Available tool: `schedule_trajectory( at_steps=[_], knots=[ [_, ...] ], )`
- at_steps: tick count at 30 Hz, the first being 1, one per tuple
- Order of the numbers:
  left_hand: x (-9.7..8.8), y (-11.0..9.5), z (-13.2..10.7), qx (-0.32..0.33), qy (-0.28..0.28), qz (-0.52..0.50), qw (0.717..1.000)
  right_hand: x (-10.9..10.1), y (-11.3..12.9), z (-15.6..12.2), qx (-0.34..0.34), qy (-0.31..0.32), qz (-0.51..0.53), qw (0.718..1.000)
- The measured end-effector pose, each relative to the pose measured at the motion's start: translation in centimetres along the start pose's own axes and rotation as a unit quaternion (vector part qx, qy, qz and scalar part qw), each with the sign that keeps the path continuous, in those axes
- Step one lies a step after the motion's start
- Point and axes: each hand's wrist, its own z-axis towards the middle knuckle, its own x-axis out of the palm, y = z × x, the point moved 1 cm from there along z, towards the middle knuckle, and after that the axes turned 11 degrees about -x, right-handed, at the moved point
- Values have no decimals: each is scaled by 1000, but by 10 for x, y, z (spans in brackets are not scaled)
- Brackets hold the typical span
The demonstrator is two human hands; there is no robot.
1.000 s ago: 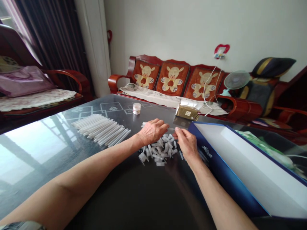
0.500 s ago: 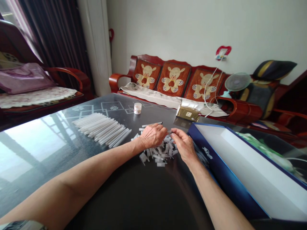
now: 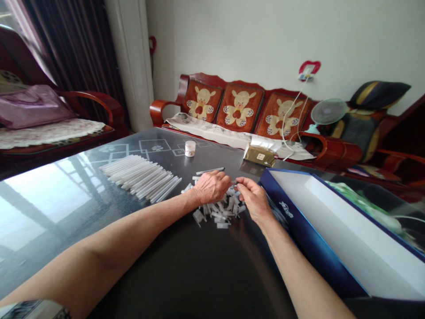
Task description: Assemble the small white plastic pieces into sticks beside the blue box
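Note:
My left hand (image 3: 212, 187) is closed over the far side of a pile of small translucent plastic pieces (image 3: 222, 218) that look like pen caps. Facing it, my right hand (image 3: 254, 197) pinches thumb and forefinger together at the pile's right edge. The fingertips of both hands almost meet, and whatever small thing lies between them is too hidden to name. Just beyond my left hand lies a slim white stick with a dark tip, like a pen (image 3: 210, 171). A row of similar white pen-like sticks (image 3: 141, 177) is spread side by side to the left.
An open blue box (image 3: 299, 230) with a white inside stands on the right. Farther back on the dark glossy table (image 3: 199, 274) are a small white jar (image 3: 190, 149) and a gold tissue box (image 3: 260, 155). A wooden sofa (image 3: 239, 106) stands behind.
Both hands stay at nearly the same place over the pile, fingertips still close together. The whole view has shifted very slightly; the sticks and the box are unmoved.

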Motion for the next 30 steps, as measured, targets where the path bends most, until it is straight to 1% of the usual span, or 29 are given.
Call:
schedule_trajectory(
  at_steps=[3,5,8,11,14,16,18,21,24,26,30],
  knots=[
    [0,0,0,4,-3,-1,1000,-2,-2,1,12,-10,11,1000],
    [1,-1,0,8,-5,-3,1000,-4,-3,1,24,-22,-22,999],
    [1,-1,-1,14,-5,-4,1000,-4,-4,1,26,-18,-77,997],
    [2,-1,-1,12,-5,-4,1000,-1,-2,0,19,-13,-38,999],
    [3,0,-1,8,-5,-2,1000,1,1,0,29,-7,32,999],
    [3,1,-1,9,-5,-2,1000,1,2,0,40,-5,58,997],
    [2,0,-1,13,-6,-2,1000,0,2,1,55,-13,53,997],
    [2,0,-1,19,-8,-1,1000,-1,1,0,79,-25,6,997],
    [2,-1,-1,22,-5,-1,1000,-1,1,-1,75,-16,-27,997],
    [2,0,-1,21,-1,-1,1000,0,2,-2,66,-11,-16,998],
    [3,1,-1,14,5,-1,1000,1,4,-1,64,1,53,997]
  ],
)
